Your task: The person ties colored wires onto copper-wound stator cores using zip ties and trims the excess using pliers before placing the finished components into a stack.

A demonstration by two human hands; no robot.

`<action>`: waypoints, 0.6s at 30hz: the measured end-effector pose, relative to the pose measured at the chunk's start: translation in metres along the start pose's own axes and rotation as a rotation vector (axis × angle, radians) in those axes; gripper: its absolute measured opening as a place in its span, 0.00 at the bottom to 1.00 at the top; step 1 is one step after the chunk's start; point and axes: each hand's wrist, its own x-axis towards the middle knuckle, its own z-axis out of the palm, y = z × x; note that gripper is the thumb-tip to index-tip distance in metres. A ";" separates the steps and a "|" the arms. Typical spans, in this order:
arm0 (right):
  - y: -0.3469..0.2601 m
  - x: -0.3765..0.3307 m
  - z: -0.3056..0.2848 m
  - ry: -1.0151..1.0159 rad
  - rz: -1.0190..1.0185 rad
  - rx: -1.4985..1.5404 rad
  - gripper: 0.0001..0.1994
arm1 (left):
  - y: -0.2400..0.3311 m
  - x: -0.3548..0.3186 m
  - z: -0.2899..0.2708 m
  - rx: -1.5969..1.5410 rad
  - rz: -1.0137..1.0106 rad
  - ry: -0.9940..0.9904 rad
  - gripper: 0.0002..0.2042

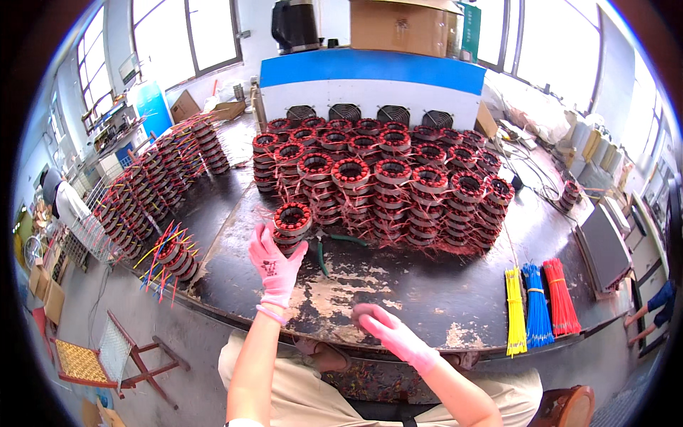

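Note:
My left hand (274,267), in a pink glove, is closed around the lower side of a wound motor stator (292,219), a ring with red coils at the top of a small stack. The thumb lies along its near side. Green-handled pliers (324,255) rest on the table just right of that stack. Over the table's front edge, my right hand (391,334), also gloved in pink, has its darkened fingertips curled together; whether anything is in them is hidden. Behind stand rows of stacked stators (393,171) with loose reddish leads.
Yellow (515,313), blue (537,306) and red (561,297) wire bundles lie at the right front. More stator stacks (135,199) line the left edge, one with coloured wires (176,257). A blue-and-white cabinet with fans (370,78) stands behind. A folding chair (107,349) is at lower left.

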 end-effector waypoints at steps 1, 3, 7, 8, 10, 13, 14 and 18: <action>0.006 -0.009 -0.006 0.005 -0.021 0.028 0.25 | 0.011 0.012 -0.008 -0.002 0.111 0.034 0.47; 0.024 -0.031 -0.015 0.014 -0.040 0.097 0.23 | 0.027 0.043 -0.016 0.080 0.237 -0.144 0.37; 0.019 -0.080 -0.019 0.027 -0.008 -0.189 0.22 | 0.007 0.061 -0.002 0.197 0.371 -0.373 0.12; 0.007 -0.101 -0.022 0.022 0.073 -0.205 0.22 | 0.000 0.057 -0.009 0.112 0.386 -0.337 0.11; 0.022 -0.138 -0.041 0.095 0.123 -0.103 0.19 | 0.012 0.049 -0.040 0.055 0.332 -0.255 0.13; 0.067 -0.195 -0.087 0.459 0.121 0.189 0.14 | 0.049 0.032 -0.097 -0.055 0.411 -0.258 0.16; 0.076 -0.213 -0.102 0.647 0.167 0.186 0.18 | 0.068 0.016 -0.109 -0.150 0.379 -0.375 0.16; 0.102 -0.252 -0.151 0.961 0.053 0.318 0.31 | 0.125 -0.043 -0.111 -0.430 0.471 -0.704 0.17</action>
